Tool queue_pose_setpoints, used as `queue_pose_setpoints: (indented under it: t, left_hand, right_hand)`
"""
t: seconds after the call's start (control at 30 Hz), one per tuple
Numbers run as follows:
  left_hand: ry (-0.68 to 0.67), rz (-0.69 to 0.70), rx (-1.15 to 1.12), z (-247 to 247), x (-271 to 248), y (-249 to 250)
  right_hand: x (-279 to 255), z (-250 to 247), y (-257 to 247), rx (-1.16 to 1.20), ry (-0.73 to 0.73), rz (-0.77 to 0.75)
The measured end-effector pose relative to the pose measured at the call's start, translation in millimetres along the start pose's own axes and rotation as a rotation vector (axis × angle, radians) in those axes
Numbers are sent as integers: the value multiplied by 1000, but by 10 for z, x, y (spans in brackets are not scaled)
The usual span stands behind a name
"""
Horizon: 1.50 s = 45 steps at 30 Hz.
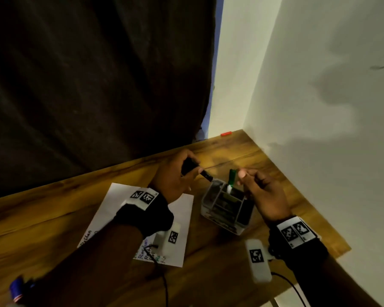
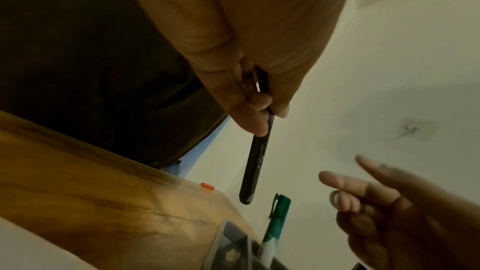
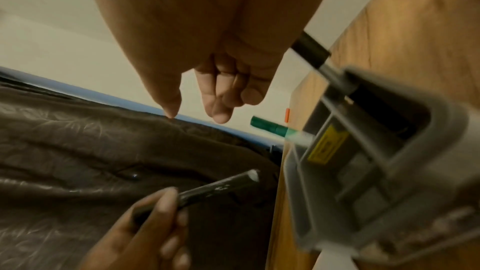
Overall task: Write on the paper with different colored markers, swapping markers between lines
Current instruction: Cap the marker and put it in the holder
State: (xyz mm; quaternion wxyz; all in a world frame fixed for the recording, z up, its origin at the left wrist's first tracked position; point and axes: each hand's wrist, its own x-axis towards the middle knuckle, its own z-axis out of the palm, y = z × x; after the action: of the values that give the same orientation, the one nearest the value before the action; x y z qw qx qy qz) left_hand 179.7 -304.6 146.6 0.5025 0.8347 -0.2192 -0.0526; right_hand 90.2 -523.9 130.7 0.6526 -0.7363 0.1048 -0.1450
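Left hand [image 1: 174,177] grips black marker [image 1: 196,169], its long axis aimed at the organizer [image 1: 211,212] near tabletop's far-right corner, while right hand [image 1: 261,193], fingers loose & empty, hovers just beside upright green marker [image 1: 298,177], nearer hand for the swap; paper [image 1: 118,203] lies left.

Writing on paper [image 1: 142,204]: blurred, partly under left forearm, illegible. Green marker [image 1: 299,176]: lower barrel hidden inside organizer [image 1: 211,209]. Black marker [image 2: 255,163]: upper part covered by left hand [image 2: 249,52]. Blue object [image 1: 17,289] at head view's lower left: blurred, unidentifiable.
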Motion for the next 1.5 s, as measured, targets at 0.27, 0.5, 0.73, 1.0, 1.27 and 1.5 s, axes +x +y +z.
queue_pose_setpoints:
  t: [0.27,0.5,0.73,1.0,1.27,1.5]
  left_hand:
    - [-194,29,286,558,539,-124]
    - [-302,-14,435,812,752,-295]
    - [-328,-101,463,814,700,-357]
    - [-225,-140,319,372,297,-421]
    - [51,-365,422,-826,-1010,-980]
    - [287,-579,341,-1632,-2266,-1437]
  right_hand:
    - [171,-250,191,23,-104,26]
    - [243,-320,138,-1,-188,-26]
    - [230,-301,73,19,-208,-33]
    - [59,9,-109,-42,-257,-55]
    - [-284,1176,-22,-307,-567,-24]
    - [-881,2406,201,-462,-893,-293]
